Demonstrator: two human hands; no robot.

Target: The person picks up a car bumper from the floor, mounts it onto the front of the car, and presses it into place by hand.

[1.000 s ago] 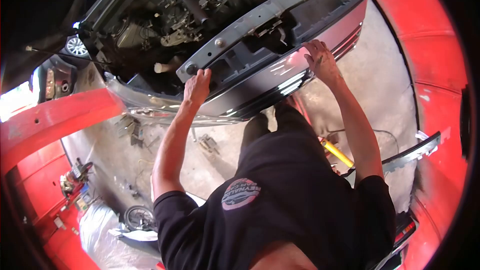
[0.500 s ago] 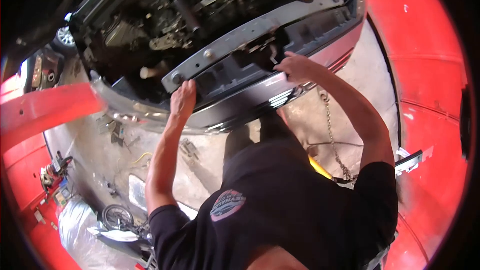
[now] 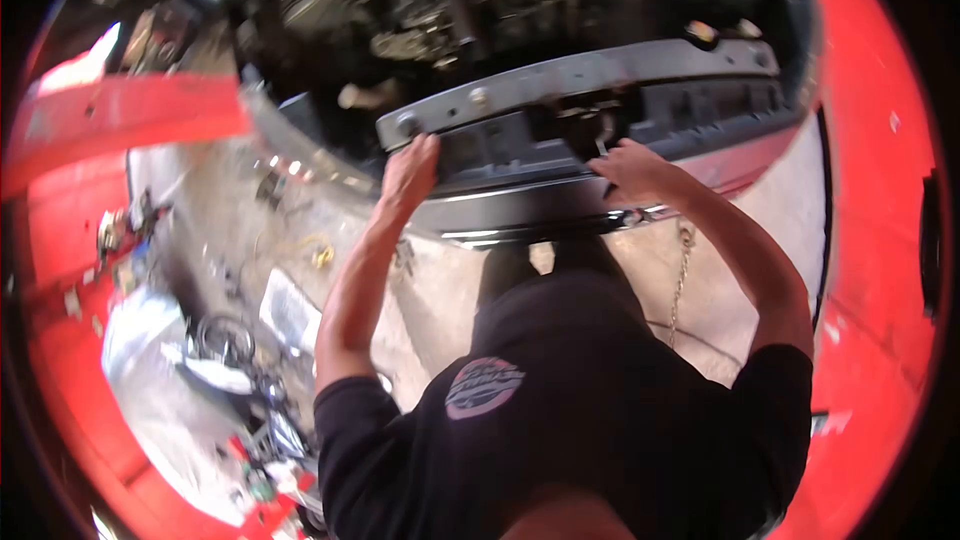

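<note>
As a person in a black shirt [image 3: 610, 370] stands at the front of a car [image 3: 450, 25], the left hand [image 3: 408, 172] curls, fingers together, by the end of a gray metal bar [image 3: 545, 82], while the right hand [image 3: 637, 173] bunches its fingers at the top edge of the bumper [image 3: 508, 207], beside a dark gap [image 3: 583, 122]. Whether either hand is clamped cannot be told through the blur. The bumper spans the car's front, just below the bar. Good handling likely means even pressure from both hands, fingertips clear of the gap.
</note>
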